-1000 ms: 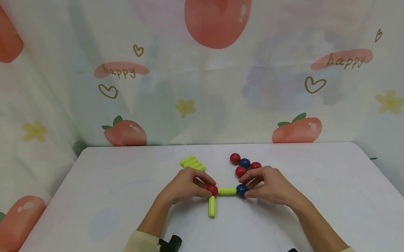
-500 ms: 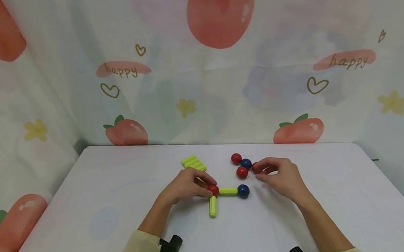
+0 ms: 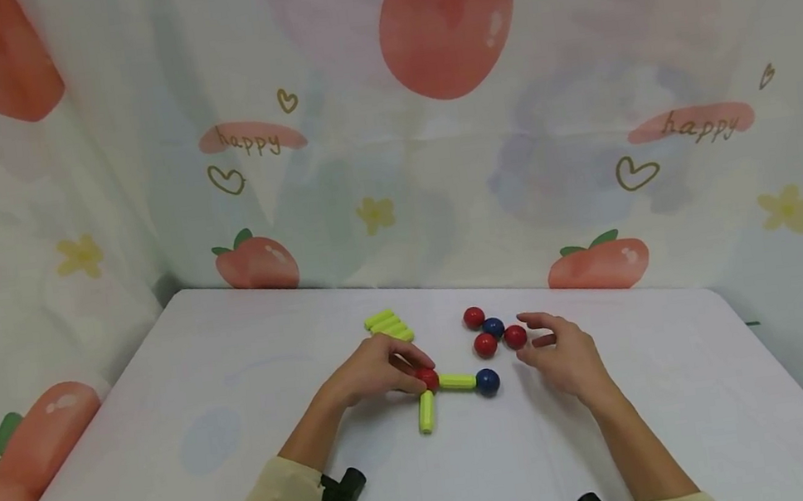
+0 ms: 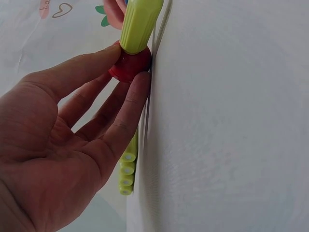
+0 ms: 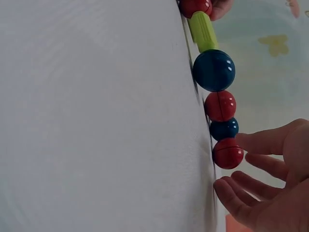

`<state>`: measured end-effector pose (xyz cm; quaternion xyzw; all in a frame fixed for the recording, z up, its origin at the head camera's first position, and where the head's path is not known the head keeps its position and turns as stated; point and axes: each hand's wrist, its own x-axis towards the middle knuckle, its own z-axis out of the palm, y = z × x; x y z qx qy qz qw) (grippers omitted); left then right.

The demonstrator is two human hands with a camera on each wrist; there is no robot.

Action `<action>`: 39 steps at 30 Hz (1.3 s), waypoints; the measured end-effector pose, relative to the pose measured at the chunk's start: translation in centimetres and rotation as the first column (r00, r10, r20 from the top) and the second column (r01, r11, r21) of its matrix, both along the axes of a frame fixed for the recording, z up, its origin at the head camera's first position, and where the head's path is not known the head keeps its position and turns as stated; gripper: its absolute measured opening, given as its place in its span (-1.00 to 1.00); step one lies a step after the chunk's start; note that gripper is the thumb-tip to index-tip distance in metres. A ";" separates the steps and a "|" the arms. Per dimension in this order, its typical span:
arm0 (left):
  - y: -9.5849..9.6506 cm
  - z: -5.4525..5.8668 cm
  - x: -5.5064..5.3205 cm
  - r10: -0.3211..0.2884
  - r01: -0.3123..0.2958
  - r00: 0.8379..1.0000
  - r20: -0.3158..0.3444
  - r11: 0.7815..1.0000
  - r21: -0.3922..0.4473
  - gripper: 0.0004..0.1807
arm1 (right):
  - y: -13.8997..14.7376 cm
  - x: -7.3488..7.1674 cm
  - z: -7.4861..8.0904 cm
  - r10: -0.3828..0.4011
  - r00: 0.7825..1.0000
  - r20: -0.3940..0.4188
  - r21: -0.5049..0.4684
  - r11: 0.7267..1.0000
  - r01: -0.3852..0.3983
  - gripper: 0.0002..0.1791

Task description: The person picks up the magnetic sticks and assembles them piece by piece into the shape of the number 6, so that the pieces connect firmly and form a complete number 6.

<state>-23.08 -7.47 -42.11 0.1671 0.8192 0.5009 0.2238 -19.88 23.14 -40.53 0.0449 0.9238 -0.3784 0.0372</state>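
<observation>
With thumb and fingers my left hand (image 3: 378, 366) pinches a red ball (image 4: 129, 66) on the white table. A ribbed yellow-green stick (image 3: 425, 412) extends from that ball toward the near side, and another stick (image 3: 458, 381) leads right to a blue ball (image 3: 488, 382). My right hand (image 3: 565, 354) is beside a loose red ball (image 3: 515, 337), its fingers spread and apart. In the right wrist view, the thumb overlaps the edge of this red ball (image 5: 228, 153), while the other fingertips (image 5: 224, 188) are off to one side of it.
Another blue ball (image 3: 492, 328) lies among red balls (image 3: 473, 318) beside my right hand. Several yellow-green sticks (image 3: 390, 327) lie side by side behind my left hand. A printed curtain (image 3: 390, 160) hangs behind the white table (image 3: 269, 334).
My right hand has let go of the blue ball at the stick's end and moved back and right to the loose red ball, its fingers spreading. My left hand keeps its pinch.
</observation>
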 end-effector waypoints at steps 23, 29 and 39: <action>0.9 -0.1 0.0 -0.013 0.013 1.000 0.005 1.000 0.005 -0.75 | 0.7 0.0 -0.4 -0.028 0.999 -0.039 -0.005 1.000 0.028 -0.62; 0.6 -0.3 0.0 -0.013 0.013 1.000 -0.005 1.000 0.003 -0.75 | 0.7 0.2 -0.1 -0.009 0.999 -0.040 -0.011 1.000 0.008 -0.58; 0.0 -0.3 -0.1 -0.005 0.006 1.000 -0.006 1.000 0.011 -0.74 | -1.0 2.2 2.0 0.064 0.995 -0.076 -0.021 0.998 -0.066 -0.56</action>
